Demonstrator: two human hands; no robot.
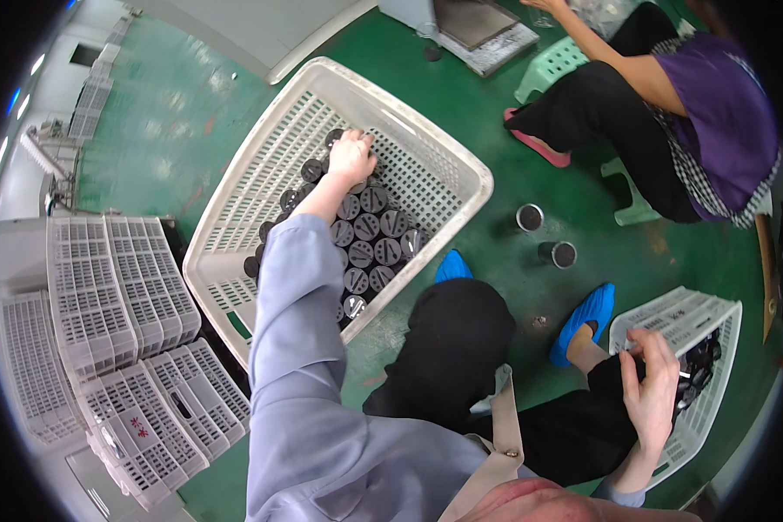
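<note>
smooth plastic basket (409, 122), glossy floor (148, 148)

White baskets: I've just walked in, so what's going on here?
The person's left hand reaches among dark cylinders in the large white basket; whether its grip is closed is unclear. The right hand, seemingly empty, is near a smaller white basket of black pieces. Two round items are on the floor.

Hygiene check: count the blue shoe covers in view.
2: left cover beside the large crate, partly behind the knee; right cover by the small crate. Others could be hidden.
</note>
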